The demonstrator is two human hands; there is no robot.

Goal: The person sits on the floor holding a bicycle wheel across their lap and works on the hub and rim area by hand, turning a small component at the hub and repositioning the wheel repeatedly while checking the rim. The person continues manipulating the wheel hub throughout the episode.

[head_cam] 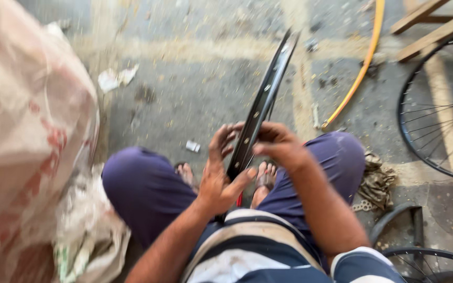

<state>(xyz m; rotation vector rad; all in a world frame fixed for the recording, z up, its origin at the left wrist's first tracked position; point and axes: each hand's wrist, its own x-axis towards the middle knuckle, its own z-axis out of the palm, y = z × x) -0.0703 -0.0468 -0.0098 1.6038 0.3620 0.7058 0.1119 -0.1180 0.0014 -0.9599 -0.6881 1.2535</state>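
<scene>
On a dusty concrete floor (195,89), seen from the head camera, we sit with knees apart in purple trousers (142,188), bare feet showing between them. Between our knees we hold a black bicycle wheel rim (262,102) edge-on, so it rises from near our lap up and away, tilted slightly to the right. Our left hand (221,175) presses against the rim's left side, fingers spread and curled around it, thumb pointing toward the rim's lower part. Our right hand (279,144) grips the rim from the right, fingers closed over its edge just beside the left hand's fingertips. The picture is blurred, so we cannot tell whether anything small sits between the fingers.

To our left a large pale woven sack (27,131) with red print fills the edge. To the right lies a spoked bicycle wheel (436,115), a yellow hose (360,68) running across the floor, wooden slats (436,26) above, and a crumpled rag (376,181) beside our right knee.
</scene>
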